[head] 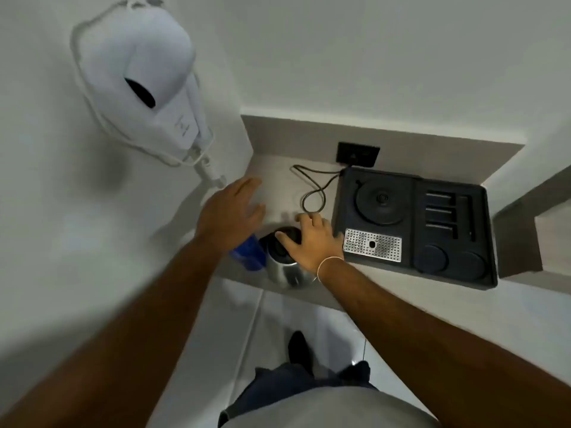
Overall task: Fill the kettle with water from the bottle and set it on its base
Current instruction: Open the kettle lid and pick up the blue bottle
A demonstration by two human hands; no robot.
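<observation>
A steel kettle with a black top stands near the counter's front edge. My right hand lies over its top, fingers spread across the lid and handle; I cannot tell if it grips. Left of the kettle stands a bottle with a blue label, its upper part hidden under my left hand. That hand hovers above the bottle with fingers apart and nothing in it. The round black kettle base sits empty in the black tray to the right.
A black cord loops over the counter from the base to a dark wall socket. The tray has a perforated metal drip plate and round recesses. A white wall-mounted hair dryer hangs at the upper left. The floor lies below the counter edge.
</observation>
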